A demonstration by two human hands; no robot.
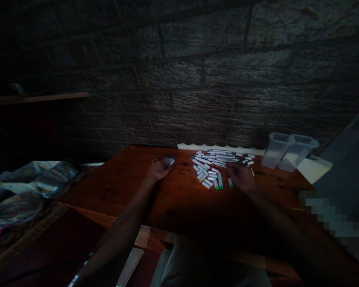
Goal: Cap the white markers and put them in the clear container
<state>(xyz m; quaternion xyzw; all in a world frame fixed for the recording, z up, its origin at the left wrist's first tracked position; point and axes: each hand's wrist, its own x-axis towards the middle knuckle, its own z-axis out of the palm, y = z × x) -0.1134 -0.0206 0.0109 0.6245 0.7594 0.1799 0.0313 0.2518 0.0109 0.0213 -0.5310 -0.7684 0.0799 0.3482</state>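
Note:
My left hand (158, 169) rests on the brown wooden table (131, 179), closed around a small bunch of white markers (169, 160) that stick out toward the wall. My right hand (241, 176) lies palm down at the right edge of a loose pile of white markers with coloured caps (211, 167). Its fingers reach into the pile and touch the markers; the dim light hides whether they hold one.
Two clear plastic containers (287, 150) lean at the table's far right, on a pale sheet (314, 167). A dark brick wall (197, 79) stands right behind the table. Crumpled plastic bags (32, 179) lie to the left, below a wooden shelf (38, 97).

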